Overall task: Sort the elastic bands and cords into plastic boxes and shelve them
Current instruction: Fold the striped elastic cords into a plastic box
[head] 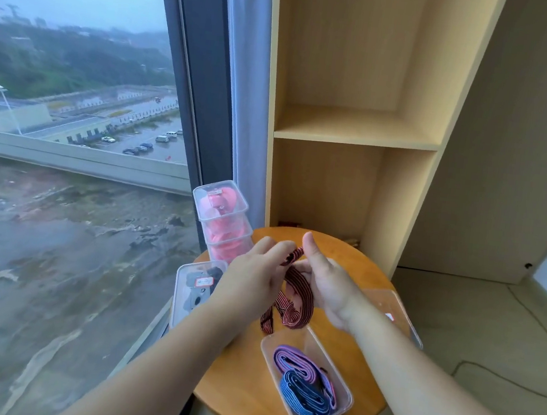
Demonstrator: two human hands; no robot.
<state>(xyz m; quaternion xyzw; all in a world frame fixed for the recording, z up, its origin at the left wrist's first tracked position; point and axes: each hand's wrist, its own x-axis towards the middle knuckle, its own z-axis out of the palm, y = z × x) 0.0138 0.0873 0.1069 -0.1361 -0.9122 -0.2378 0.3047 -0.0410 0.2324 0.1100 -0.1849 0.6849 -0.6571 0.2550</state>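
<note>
1. Head view takes in the shelf unit (355,138) behind the table. Both of its visible compartments hold no boxes, so I judge shelving to be a later step.
2. Next comes the round wooden table (238,384), which carries all the boxes. The sorting stage looks to be in hand.
3. Two stacked boxes (225,225) of pink material stand at the far left edge. A left box (186,299) of dark items sits just in front of them. A clear piece (400,310) lies at the right (lid or shallow box, I cannot tell).
4. The near box (314,341) holds a folded purple band (292,359) and a folded blue band (305,395), with bare floor left at its far end.
5. The left hand (250,279) and right hand (325,281) meet above the table's middle, just beyond that box.
6. Between them hangs the striped band (296,295), red and black. It is partly gathered into loops, and its loose end dangles close to the near box's rim.
7. The left fingertips (281,247) are curled and pinch the band near its top.
8. The right thumb (310,249) stands straight up. The other right fingers are mostly hidden, but the loops seem gathered round them.
9. The next move probably calls for finishing the fold and keeping the loops tight. The bundle can then be lowered into the bare end of the near box without springing open.
</note>
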